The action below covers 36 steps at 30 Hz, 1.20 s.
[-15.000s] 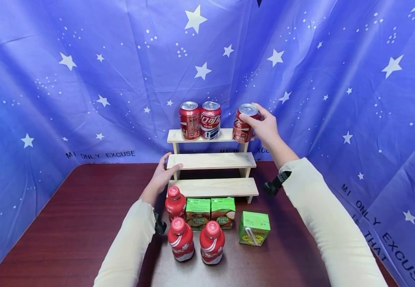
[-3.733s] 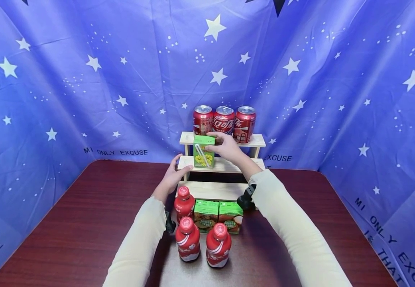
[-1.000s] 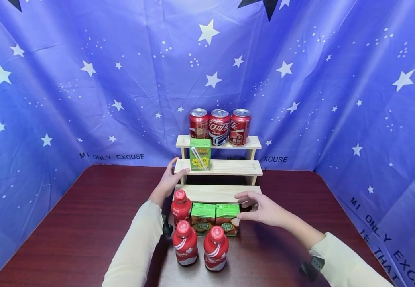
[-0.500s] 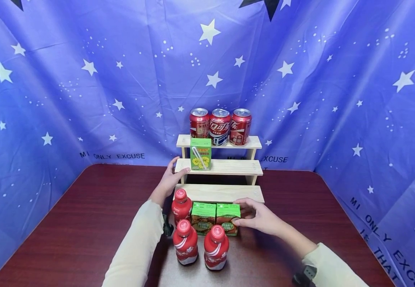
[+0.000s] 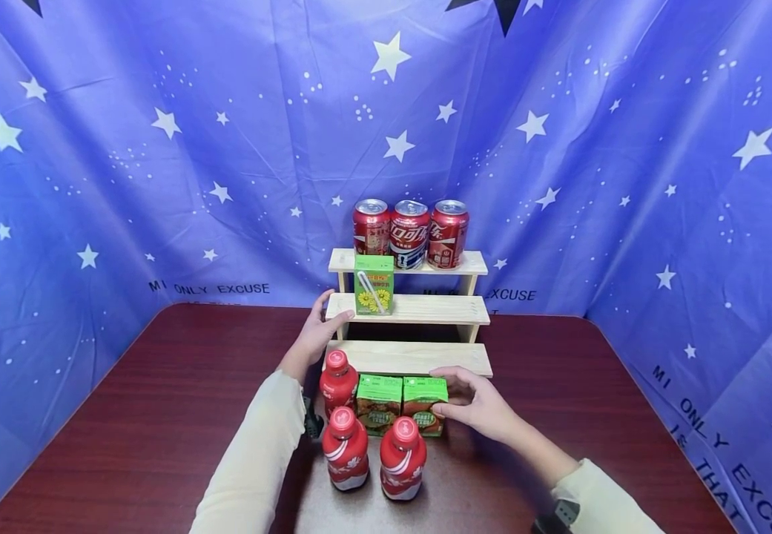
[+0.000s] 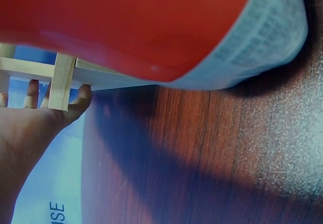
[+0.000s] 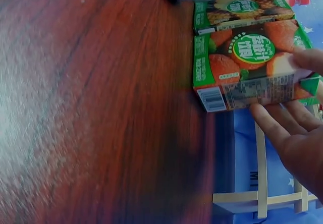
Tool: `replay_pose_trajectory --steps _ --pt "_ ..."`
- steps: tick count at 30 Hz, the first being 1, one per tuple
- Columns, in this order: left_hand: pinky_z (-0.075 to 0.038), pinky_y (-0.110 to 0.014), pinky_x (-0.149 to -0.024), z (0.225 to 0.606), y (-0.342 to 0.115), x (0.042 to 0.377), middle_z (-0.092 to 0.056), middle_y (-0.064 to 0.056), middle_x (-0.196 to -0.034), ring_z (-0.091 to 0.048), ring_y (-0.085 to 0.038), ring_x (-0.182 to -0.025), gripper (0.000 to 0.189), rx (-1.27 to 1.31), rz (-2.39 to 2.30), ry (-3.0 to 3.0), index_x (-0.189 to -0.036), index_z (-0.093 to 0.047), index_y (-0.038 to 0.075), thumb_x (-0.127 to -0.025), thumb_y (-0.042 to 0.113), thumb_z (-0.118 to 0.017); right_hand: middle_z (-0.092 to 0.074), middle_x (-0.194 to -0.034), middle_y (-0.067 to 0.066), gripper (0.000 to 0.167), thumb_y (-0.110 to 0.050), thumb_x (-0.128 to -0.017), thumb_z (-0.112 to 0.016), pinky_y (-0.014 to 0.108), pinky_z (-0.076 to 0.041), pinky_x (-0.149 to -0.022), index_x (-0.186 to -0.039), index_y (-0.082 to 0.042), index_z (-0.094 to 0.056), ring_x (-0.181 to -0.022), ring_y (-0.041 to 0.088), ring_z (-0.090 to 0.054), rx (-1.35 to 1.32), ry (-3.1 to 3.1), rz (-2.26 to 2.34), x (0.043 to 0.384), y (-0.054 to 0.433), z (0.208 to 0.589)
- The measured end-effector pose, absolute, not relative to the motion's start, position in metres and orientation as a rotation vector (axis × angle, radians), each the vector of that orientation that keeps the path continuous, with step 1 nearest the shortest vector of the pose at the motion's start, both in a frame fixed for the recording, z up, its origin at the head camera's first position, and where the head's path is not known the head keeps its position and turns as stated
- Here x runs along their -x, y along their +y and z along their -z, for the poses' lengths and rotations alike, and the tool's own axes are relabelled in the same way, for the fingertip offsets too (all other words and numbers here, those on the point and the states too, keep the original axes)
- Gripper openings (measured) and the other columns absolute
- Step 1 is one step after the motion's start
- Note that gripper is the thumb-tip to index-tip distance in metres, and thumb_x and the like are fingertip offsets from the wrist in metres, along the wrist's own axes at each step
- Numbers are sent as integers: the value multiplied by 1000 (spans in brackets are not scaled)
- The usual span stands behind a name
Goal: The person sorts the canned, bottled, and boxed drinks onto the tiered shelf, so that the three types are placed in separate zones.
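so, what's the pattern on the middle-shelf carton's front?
The carton has yellow flowers on green; clearest in head view.

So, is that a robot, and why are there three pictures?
No robot here: just someone's left hand and right hand. The wide picture comes from a camera on the head; the others come from little cameras, one on each wrist. On the table stand three red bottles, two drink boxes and a wooden rack with three steps. Three cans sit on its top step and a green box on the middle one. The left hand holds the rack's left side, and the right hand grips the drink box on the right.
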State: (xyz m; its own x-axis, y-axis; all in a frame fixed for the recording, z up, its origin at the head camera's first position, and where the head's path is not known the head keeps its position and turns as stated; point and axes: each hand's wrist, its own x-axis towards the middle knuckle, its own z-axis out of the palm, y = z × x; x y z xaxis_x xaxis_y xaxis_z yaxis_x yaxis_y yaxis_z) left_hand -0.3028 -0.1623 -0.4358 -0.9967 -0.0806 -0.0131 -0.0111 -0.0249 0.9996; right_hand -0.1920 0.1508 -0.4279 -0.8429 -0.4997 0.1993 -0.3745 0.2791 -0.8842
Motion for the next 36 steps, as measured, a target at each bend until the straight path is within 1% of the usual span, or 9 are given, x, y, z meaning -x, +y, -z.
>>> replay_pose_trajectory --steps 4,12,17,20,23,26,28,32,36 --pt "-40 -40 -101 435 -163 303 -49 -13 -118 -52 -11 -92 75 -107 2239 -2164 -148 -22 19 -87 12 -65 -66 -106 9 46 -20 -79 -76 24 -51 -81 -121 -13 -58 -94 7 -62 809 2465 1615 190 150 428" --pt "-38 -46 -103 417 -161 289 -49 -15 -117 -52 -11 -91 77 -85 2253 -2183 -149 -20 13 -87 9 -64 -67 -100 13 43 -11 -79 -74 23 -52 -77 -119 -7 -58 -89 11 -64 824 2441 1697 189 151 431" --pt "-38 -45 -104 412 -160 285 -48 -15 -120 -52 -12 -94 76 -85 2252 -2188 -149 -19 13 -87 10 -63 -68 -97 13 44 -8 -78 -74 23 -53 -74 -119 -2 -58 -86 12 -65 820 2481 1740 187 153 427" --pt "-38 -45 -104 416 -161 289 -47 -16 -122 -52 -13 -95 77 -80 2262 -2180 -149 -19 13 -87 9 -63 -67 -97 13 45 -7 -78 -74 22 -52 -73 -120 0 -57 -85 10 -64 834 2481 1759 188 155 424" --pt "-38 -45 -104 426 -163 297 -47 -16 -124 -52 -15 -98 77 -91 2271 -2171 -149 -19 16 -87 11 -64 -67 -97 9 45 -4 -79 -73 22 -53 -73 -120 1 -56 -86 10 -64 846 2460 1786 189 158 421" --pt "-39 -43 -104 434 -164 304 -47 -15 -124 -52 -16 -99 76 -107 2257 -2172 -149 -21 20 -87 12 -65 -67 -96 -1 44 -5 -79 -73 21 -53 -72 -120 1 -56 -85 9 -64 858 2451 1813 191 163 423" --pt "-40 -43 -103 435 -163 304 -47 -15 -123 -52 -15 -98 74 -113 2240 -2174 -148 -22 21 -88 12 -64 -66 -94 -5 44 -5 -79 -73 22 -53 -71 -119 0 -56 -84 8 -64 857 2464 1816 191 165 422" --pt "-42 -41 -100 435 -162 304 -49 -14 -120 -53 -14 -95 72 -116 2228 -2160 -147 -24 21 -87 11 -64 -66 -94 -8 45 -5 -79 -73 22 -53 -69 -120 0 -56 -82 7 -64 848 2474 1826 191 169 417" --pt "-42 -39 -99 435 -163 303 -49 -14 -121 -53 -14 -96 72 -117 2222 -2161 -147 -25 21 -87 11 -64 -65 -95 -9 45 -4 -79 -72 22 -53 -69 -121 1 -55 -82 6 -64 839 2485 1838 192 173 411"
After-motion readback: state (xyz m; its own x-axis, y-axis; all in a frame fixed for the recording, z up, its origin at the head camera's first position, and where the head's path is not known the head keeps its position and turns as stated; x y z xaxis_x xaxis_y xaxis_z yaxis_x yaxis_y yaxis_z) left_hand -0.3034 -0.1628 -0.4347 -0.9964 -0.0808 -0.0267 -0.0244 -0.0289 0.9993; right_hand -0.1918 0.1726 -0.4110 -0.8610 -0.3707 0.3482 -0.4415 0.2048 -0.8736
